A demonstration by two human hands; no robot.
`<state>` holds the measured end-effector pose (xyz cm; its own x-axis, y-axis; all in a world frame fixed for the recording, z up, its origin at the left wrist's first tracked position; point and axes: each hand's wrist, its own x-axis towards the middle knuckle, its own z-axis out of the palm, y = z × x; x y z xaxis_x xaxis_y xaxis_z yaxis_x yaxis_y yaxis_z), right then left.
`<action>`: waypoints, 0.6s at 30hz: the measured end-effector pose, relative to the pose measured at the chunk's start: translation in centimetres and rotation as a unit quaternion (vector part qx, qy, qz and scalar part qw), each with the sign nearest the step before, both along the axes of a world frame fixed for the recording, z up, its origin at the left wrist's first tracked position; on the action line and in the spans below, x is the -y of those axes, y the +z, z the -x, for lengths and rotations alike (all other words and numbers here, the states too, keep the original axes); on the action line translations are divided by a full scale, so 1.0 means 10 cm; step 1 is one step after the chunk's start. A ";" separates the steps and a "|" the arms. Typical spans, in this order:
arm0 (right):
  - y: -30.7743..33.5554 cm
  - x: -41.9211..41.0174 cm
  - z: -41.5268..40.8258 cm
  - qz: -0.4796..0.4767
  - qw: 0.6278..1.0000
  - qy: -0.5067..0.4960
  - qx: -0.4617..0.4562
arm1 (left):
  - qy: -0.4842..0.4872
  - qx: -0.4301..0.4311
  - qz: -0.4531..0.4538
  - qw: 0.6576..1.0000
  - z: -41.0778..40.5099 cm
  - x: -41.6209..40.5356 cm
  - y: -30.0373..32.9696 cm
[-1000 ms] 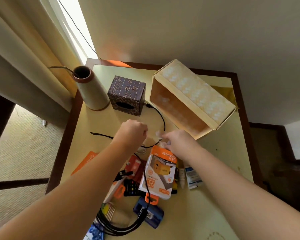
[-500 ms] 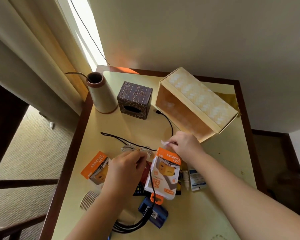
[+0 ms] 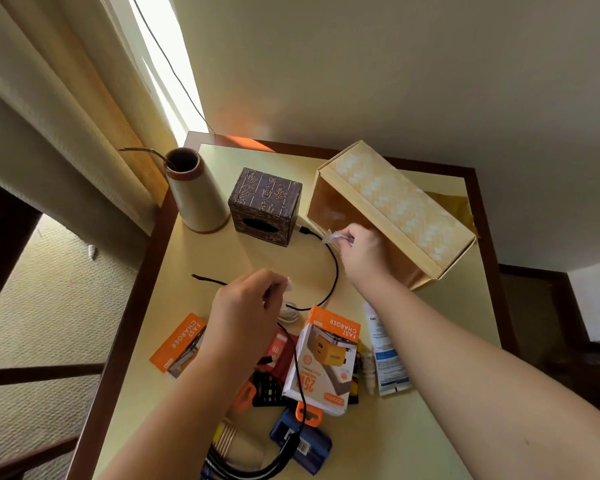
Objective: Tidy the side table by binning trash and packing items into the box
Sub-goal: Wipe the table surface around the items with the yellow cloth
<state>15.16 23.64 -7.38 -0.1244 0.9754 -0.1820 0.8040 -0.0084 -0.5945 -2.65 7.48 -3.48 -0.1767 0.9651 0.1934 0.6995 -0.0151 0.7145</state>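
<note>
Pinching a crinkly white scrap (image 3: pixel 330 236), our right hand (image 3: pixel 364 252) has risen from the clutter to the box (image 3: pixel 400 206) mouth at two o'clock; we judge the packing has begun. Our left hand (image 3: pixel 248 306) has pulled back, fingers curled on a small white bit (image 3: pixel 288 284). Outward lie a thin black cable (image 3: pixel 333 271), glossy charger packs (image 3: pixel 326 358), and the smooth table (image 3: pixel 201 258).

On the side table (image 3: pixel 440 188), the vase (image 3: pixel 194 199) stands left of the tissue box (image 3: pixel 265 206), the open box (image 3: pixel 392 213) right.
</note>
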 end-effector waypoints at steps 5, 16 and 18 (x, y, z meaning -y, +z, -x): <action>-0.09 -0.34 0.19 0.061 0.998 0.011 0.033 | 0.014 0.018 0.004 1.000 0.06 0.03 0.03; -0.24 -0.09 -0.03 -0.142 0.980 0.120 0.071 | 0.032 0.026 0.015 0.999 0.12 0.25 0.12; -0.15 0.16 -0.11 -0.172 0.980 0.092 0.026 | 0.038 0.020 0.015 0.999 0.12 0.29 0.13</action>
